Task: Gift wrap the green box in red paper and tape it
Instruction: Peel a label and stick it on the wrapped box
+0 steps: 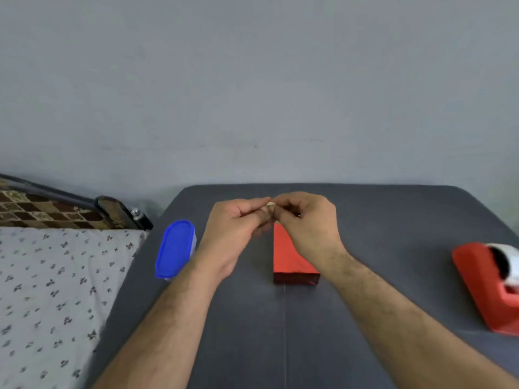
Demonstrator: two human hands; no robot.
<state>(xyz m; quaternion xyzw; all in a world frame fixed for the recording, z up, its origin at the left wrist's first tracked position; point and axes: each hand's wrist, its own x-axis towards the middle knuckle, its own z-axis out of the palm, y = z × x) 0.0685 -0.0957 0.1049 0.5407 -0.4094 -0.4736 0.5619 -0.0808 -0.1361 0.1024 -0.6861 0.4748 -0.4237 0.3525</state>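
The box [289, 256] lies lengthwise on the grey table [393, 220], covered in red paper; no green shows. Its near end face is dark red. Above its far end, my left hand [238, 223] and my right hand [306, 220] meet fingertip to fingertip. Between them they pinch a small pale piece of tape [271, 204]. The far end of the box is hidden behind my hands. A red tape dispenser [488, 287] with a white roll stands at the right edge of the table.
A blue-lidded plastic container [175, 248] sits at the table's left edge, close to my left wrist. A bed with a flowered sheet [56, 290] runs along the left. A grey wall stands behind the table.
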